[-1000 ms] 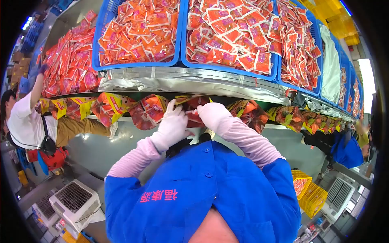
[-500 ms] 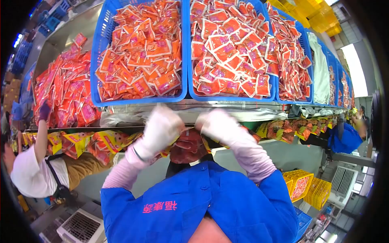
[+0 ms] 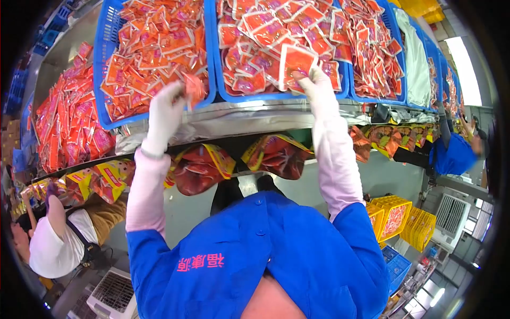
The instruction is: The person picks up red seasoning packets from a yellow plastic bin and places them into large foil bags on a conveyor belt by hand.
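My left hand (image 3: 166,110), in a white glove, is closed on a small red packet (image 3: 195,88) over the front of the left blue crate (image 3: 211,80). That packet is blurred. My right hand (image 3: 322,91), also gloved, pinches a flat red sachet with white edges (image 3: 294,65) at the front of the middle blue crate (image 3: 281,98). Both crates are heaped with similar sachets. Below and between my forearms hang two open red-and-yellow bags, a left bag (image 3: 203,169) and a right bag (image 3: 277,155), with red contents showing.
A loose pile of red packets (image 3: 74,119) lies on the metal surface at left. More filled crates (image 3: 372,58) continue to the right. Further bags (image 3: 106,179) line the edge. Other people work at the left (image 3: 64,242) and right (image 3: 454,154). Yellow crates (image 3: 390,218) stand behind on the right.
Both hands have moved up and apart from the bag edge to the crates, and each now holds a packet. The view has shifted, and two open bags are now uncovered.
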A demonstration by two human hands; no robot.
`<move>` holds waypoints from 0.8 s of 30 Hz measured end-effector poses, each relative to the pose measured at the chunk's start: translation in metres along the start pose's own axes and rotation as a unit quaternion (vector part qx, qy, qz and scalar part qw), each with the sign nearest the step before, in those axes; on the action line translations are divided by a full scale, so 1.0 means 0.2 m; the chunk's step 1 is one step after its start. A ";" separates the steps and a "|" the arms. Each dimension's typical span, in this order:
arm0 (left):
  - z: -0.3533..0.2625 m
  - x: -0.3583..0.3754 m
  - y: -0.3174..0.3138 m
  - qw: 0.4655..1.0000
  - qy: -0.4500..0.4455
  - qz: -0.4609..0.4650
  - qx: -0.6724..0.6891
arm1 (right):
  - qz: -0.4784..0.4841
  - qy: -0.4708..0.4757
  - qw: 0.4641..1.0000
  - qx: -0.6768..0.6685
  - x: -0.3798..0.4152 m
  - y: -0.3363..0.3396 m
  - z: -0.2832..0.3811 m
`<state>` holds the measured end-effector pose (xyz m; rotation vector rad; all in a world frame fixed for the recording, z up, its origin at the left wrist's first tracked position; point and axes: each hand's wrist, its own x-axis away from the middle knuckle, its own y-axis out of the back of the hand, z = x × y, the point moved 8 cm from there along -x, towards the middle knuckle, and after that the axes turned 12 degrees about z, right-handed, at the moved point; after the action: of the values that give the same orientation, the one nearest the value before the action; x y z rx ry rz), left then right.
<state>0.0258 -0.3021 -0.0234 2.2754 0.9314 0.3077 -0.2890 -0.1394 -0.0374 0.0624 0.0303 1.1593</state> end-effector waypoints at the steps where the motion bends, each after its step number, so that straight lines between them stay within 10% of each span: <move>1: -0.17 0.14 -0.11 0.976 0.037 0.083 0.197 | 0.032 -0.032 0.991 -0.124 0.09 -0.04 0.07; 3: -0.56 0.36 -0.33 0.973 -0.194 0.111 0.060 | 0.116 -0.100 0.972 -0.176 0.28 -0.15 0.11; 7: -0.58 0.57 -0.90 0.956 -0.186 0.119 -0.195 | 0.351 -0.044 0.918 0.177 0.60 -0.41 0.12; 10: -0.46 0.62 -0.93 0.931 -0.095 0.213 -0.279 | 0.451 0.006 0.688 0.569 0.73 -0.52 -0.13; 16: -0.49 0.66 -0.86 0.913 -0.235 0.178 -0.281 | 0.574 -0.140 0.546 0.595 0.74 -0.94 -0.81; 17: -0.49 0.68 -0.86 0.908 -0.250 0.179 -0.284 | 0.618 -0.110 0.457 0.630 0.76 -1.00 -1.05; 21: -0.38 0.64 -0.71 0.905 -0.224 0.246 -0.263 | 0.558 -0.108 0.582 0.581 0.70 -1.06 -0.90; 24: -0.27 0.33 -0.22 0.970 -0.182 0.056 -0.150 | 0.589 -0.081 0.678 0.432 0.54 -1.00 -0.18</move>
<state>0.0252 -0.2067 -0.0130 2.0158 0.5286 0.0658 -0.0654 -0.1184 -0.0853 1.1915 0.4428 2.3488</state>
